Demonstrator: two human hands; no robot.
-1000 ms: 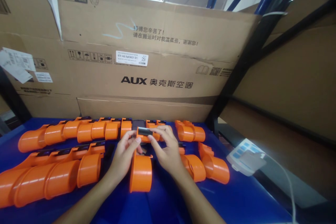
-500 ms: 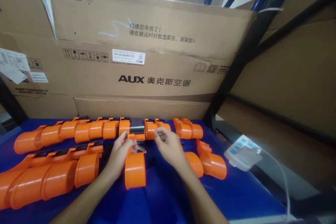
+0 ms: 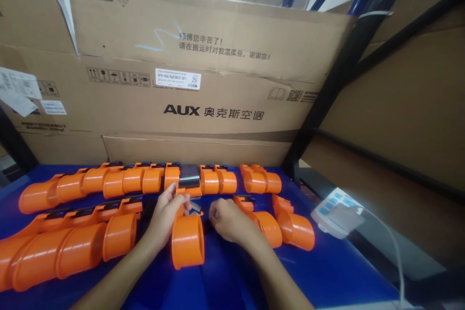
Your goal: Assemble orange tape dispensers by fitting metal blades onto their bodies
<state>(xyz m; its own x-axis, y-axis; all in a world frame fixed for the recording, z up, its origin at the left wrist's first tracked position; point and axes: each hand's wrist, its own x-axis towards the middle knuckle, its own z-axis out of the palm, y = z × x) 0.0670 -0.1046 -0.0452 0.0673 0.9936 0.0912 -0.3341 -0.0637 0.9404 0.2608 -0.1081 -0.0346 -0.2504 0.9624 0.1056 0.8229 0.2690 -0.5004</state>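
Observation:
My left hand (image 3: 170, 210) is closed on an orange plastic part with a round cup (image 3: 188, 241), the cup hanging toward me. A small grey metallic piece (image 3: 195, 209) shows at the top of this part, beside my left fingertips. Just behind stands a dark rectangular block (image 3: 189, 176) with a fine-ridged lower edge, set against an orange base. My right hand (image 3: 227, 218) is curled, thumb and fingers together, a little right of the held part and apart from it. Whatever lies between its fingers is hidden.
Rows of orange cupped parts (image 3: 70, 186) with dark strips lie left and right on the blue surface (image 3: 319, 271). A white device with blue buttons (image 3: 337, 212) and a white cable sits at the right. A cardboard wall (image 3: 218, 92) and black post (image 3: 323, 92) close the back.
My right hand has moved down toward the table, its fingers curling more. The held orange part has tilted and turned slightly, showing more of the cup's right rim.

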